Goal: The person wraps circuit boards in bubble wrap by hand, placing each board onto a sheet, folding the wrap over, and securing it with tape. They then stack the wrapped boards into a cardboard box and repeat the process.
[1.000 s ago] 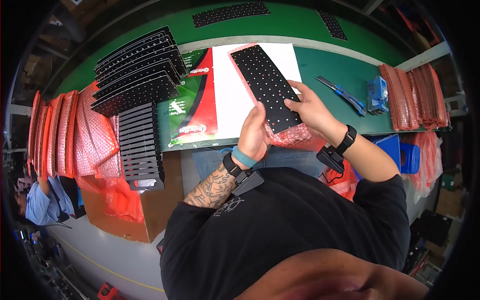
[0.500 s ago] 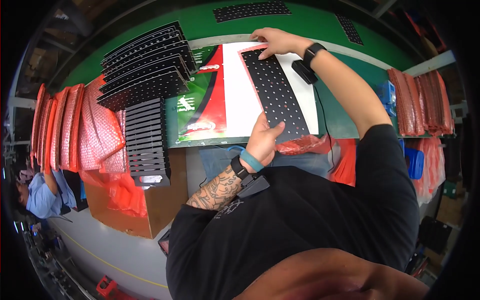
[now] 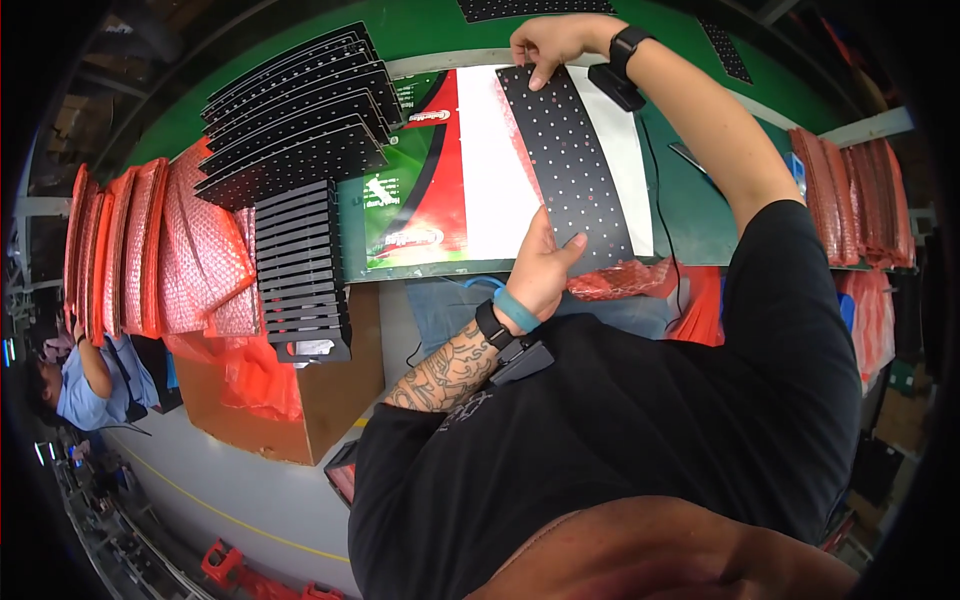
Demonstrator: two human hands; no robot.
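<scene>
A black board with rows of small white dots [image 3: 570,160] lies slantwise over the white part of a printed sheet. My right hand [image 3: 562,42] holds its far end, thumb on top and fingers curled over the edge. At the near left corner, my left hand [image 3: 538,268] grips the board, thumb on top and fingers underneath. Pink bubble wrap [image 3: 518,135] shows from under the board's left edge. More crumpled pink wrap [image 3: 620,279] sticks out below the near end, by the table's front edge.
Left of the sheet [image 3: 410,215] stand several dotted black boards [image 3: 290,165] in a slotted black rack [image 3: 295,270]. Pink bubble bags are stacked at the left [image 3: 200,250] and right [image 3: 850,195]. A black cable [image 3: 655,170] runs down beside the sheet. A carton [image 3: 340,380] stands below.
The board's far end now reaches past the pink wrap, which earlier bordered it. Both hands keep their hold and appear slightly farther right, as the whole view has shifted.
</scene>
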